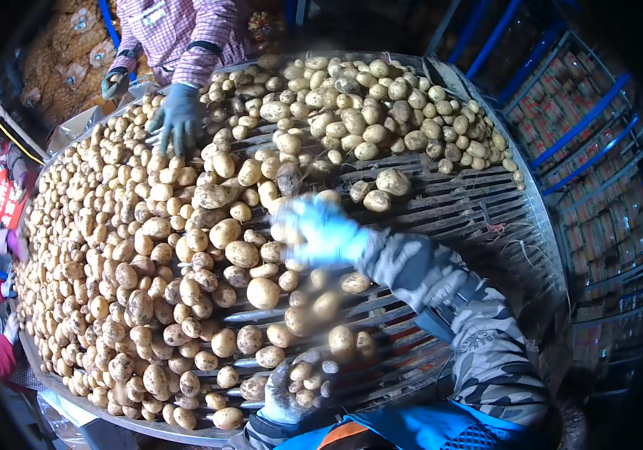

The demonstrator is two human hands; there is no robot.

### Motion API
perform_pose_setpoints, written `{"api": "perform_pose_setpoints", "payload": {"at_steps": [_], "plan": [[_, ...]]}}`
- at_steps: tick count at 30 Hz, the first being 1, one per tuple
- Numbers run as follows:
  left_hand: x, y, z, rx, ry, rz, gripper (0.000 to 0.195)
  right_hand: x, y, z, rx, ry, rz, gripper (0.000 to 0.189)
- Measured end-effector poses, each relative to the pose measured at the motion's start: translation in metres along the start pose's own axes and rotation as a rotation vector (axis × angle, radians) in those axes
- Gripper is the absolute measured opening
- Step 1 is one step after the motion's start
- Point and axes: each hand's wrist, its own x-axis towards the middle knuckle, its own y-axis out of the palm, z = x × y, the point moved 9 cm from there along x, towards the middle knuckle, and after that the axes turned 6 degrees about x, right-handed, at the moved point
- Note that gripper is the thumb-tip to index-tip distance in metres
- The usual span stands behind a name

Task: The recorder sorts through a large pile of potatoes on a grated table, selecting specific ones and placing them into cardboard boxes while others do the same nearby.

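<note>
Many loose potatoes point(263, 293), pale and partly soiled, cover the left and far parts of a slatted metal sorting table point(462, 197). My right hand point(318, 230), in a light blue glove and blurred by motion, is over potatoes at the middle; whether its fingers close on one cannot be told. Close to my body, my left hand point(293, 388) wears a soiled glove, palm up, with several small potatoes point(304, 382) cupped in it. Two blurred potatoes lie or move on the slats between the hands.
Across the table a person in a checked shirt reaches a gloved hand point(179, 119) onto the potatoes. Other people's hands touch the left edge. Filled net sacks point(62, 62) stand behind at the upper left. Blue metal rails point(580, 126) and stacked goods are at the right.
</note>
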Motion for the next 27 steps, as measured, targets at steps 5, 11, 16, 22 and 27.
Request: {"api": "perform_pose_setpoints", "payload": {"at_steps": [5,11,16,22,27], "plan": [[-0.002,-0.008,-0.004,0.064,0.086,-0.077,0.061,-0.020,-0.051,-0.048,-0.038,-0.077,-0.245,0.032],[0.004,0.000,-0.005,0.139,0.027,0.056,0.065,0.007,-0.056,-0.189,-0.450,0.475,-0.019,0.041],[0.002,0.009,-0.004,0.226,0.052,0.009,0.065,0.021,-0.037,-0.189,-0.462,0.705,0.050,0.058],[-0.018,0.014,-0.017,0.357,0.171,-0.008,0.054,0.023,-0.042,-0.144,-0.186,0.458,-0.296,0.048],[-0.050,0.033,0.003,0.118,0.157,0.053,0.047,-0.046,-0.027,-0.073,1.469,0.307,-0.296,0.038]]}}
